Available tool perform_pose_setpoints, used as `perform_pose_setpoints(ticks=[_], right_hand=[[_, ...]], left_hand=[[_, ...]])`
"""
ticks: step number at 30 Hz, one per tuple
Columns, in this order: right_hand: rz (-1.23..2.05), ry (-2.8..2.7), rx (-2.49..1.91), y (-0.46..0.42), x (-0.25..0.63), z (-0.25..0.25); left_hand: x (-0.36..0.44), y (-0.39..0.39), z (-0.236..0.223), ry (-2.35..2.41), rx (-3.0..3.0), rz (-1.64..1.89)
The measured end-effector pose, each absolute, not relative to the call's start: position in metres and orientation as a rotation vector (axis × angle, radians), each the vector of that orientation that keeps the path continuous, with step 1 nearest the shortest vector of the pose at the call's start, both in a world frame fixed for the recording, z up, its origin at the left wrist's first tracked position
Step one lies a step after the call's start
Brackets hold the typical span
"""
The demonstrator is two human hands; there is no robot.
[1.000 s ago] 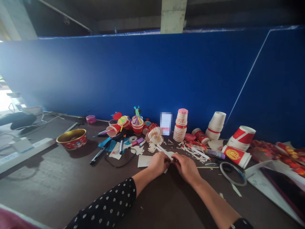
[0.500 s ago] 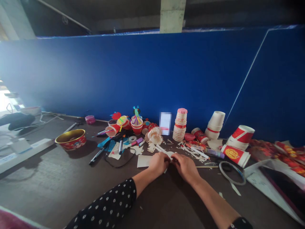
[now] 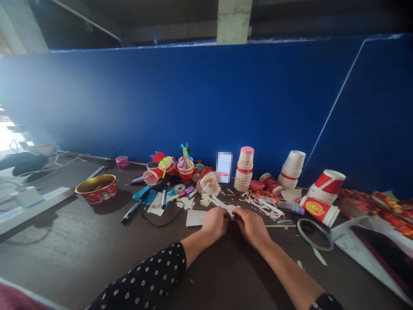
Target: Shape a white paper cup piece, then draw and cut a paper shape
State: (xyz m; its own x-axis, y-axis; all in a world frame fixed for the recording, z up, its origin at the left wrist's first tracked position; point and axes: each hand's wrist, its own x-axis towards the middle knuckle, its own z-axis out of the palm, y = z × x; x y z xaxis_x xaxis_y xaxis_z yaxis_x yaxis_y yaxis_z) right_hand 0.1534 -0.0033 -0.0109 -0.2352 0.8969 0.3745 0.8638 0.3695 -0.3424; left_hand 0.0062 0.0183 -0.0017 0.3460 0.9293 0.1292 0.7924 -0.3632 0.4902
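My left hand (image 3: 214,222) and my right hand (image 3: 251,224) meet over the dark table, fingertips bent inward and almost touching. Between them they pinch a small white paper piece (image 3: 230,208); its lower part is hidden by the fingers. Just past the fingertips lies a narrow white strip (image 3: 218,201). Partly behind my left wrist is a flat white paper piece (image 3: 194,218). A thin stick (image 3: 280,226) extends to the right from behind my right hand. Beyond the hands sits a ruffled cream paper shape (image 3: 209,184).
Markers (image 3: 164,199) and decorated paper cups (image 3: 185,171) crowd the left back. A cup stack (image 3: 244,170), paper scraps (image 3: 263,206), more cups (image 3: 322,209) and a grey ring (image 3: 314,247) lie right. A red-gold bowl (image 3: 100,194) and power strip (image 3: 41,202) stand left.
Both hands keep nearly the same place and grip. The small light tip seen below the fingers earlier no longer shows.
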Motion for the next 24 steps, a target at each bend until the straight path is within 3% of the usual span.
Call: perform_pose_setpoints(ticks=[24], right_hand=[[0.136, -1.896, -1.356, -0.002, 0.173, -0.011]], left_hand=[[-0.002, 0.021, -0.006, 1.379, 2.326, 0.623]])
